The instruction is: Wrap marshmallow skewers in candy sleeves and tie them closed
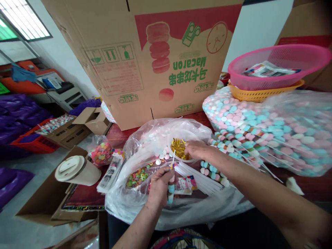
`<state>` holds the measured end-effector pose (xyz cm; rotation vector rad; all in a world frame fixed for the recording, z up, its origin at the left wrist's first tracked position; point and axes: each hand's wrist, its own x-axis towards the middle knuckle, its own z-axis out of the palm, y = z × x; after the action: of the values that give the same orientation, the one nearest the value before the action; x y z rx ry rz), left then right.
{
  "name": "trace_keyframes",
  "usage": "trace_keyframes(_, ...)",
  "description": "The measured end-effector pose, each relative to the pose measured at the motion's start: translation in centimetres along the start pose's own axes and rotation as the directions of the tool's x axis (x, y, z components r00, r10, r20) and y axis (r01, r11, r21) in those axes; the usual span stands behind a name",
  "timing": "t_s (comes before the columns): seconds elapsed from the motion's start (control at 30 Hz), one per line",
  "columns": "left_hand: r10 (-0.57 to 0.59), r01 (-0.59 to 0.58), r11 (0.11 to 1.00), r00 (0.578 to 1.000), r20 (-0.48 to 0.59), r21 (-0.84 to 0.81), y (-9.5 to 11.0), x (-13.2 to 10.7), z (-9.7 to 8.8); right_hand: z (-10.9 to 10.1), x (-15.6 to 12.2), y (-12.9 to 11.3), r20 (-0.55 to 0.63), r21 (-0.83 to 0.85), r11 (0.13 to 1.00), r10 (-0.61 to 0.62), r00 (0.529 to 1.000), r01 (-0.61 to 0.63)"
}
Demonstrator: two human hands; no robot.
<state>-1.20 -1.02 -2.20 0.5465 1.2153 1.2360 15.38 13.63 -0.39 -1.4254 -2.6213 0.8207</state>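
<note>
My left hand (158, 182) is closed round a skewer of pastel candy pieces (171, 189) in a clear sleeve, its white stick pointing up. My right hand (197, 149) reaches forward with its fingers pinched at a pile of gold twist ties (178, 148) in a small white dish. Both hands work over an open clear plastic bag (145, 204) that holds loose ring candies (137, 177), round candy pieces and a stack of clear printed sleeves (193, 180).
A big cardboard box (155, 58) marked Macaron stands behind. A large bag of finished pastel candy skewers (272, 131) lies at the right, with pink (280, 65) and orange baskets behind it. A lidded paper cup (76, 170) lies at the left near a small candy bag (101, 153).
</note>
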Motion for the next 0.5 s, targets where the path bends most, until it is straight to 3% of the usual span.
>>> trace_keyframes(0.1, -0.075, 0.074, 0.985, 0.997, 0.000, -0.155, 0.6, 0.5, 0.1, 0.4, 1.9, 0.9, 0.042, 0.014, 0.999, -0.050, 0.998, 0.050)
trace_keyframes(0.2, -0.080, 0.088, 0.976, 0.996, 0.048, -0.199, 0.9, 1.1, 0.1, -0.2, 1.4, 1.4, -0.032, 0.091, 0.988, -0.124, 0.992, 0.126)
trace_keyframes(0.27, -0.097, 0.107, 0.970, 0.994, 0.057, -0.217, 1.0, 1.4, 0.4, -0.5, 0.2, 1.2, -0.114, 0.145, 0.981, -0.109, 0.987, 0.126)
trace_keyframes(0.4, -0.104, 0.110, 0.957, 0.994, 0.039, -0.267, 1.1, 1.6, 1.2, 0.9, -3.1, -1.4, -0.216, 0.301, 0.951, -0.007, 0.976, 0.073)
trace_keyframes(0.5, -0.047, 0.073, 0.967, 0.993, 0.110, -0.244, 1.1, 1.5, 1.6, 3.3, -5.5, -4.1, -0.297, 0.404, 0.902, -0.030, 0.954, 0.154)
